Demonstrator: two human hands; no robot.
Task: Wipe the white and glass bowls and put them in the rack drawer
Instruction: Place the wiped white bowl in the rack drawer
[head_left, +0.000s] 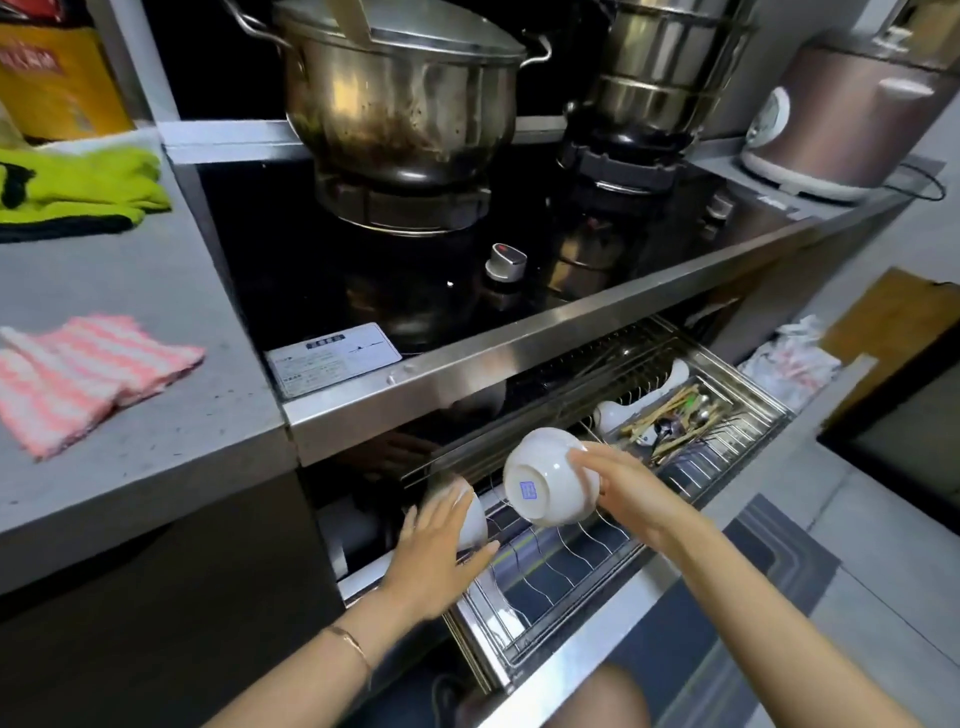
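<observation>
The wire rack drawer (566, 577) stands pulled out below the stove. My right hand (618, 486) holds a white bowl (545, 480) tilted over the rack, its base with a blue mark facing me, fingers curled over its rim. A second white bowl (470, 512) sits at the rack's left end on its side. My left hand (441, 551) lies against it with straight fingers. No glass bowl shows in this view.
A cutlery tray (675, 421) with chopsticks and spoons fills the drawer's right part. A pink striped cloth (83, 374) and green gloves (78, 187) lie on the grey counter (156, 441). Two steel pots (405, 88) sit on the stove; a rice cooker (841, 119) stands right.
</observation>
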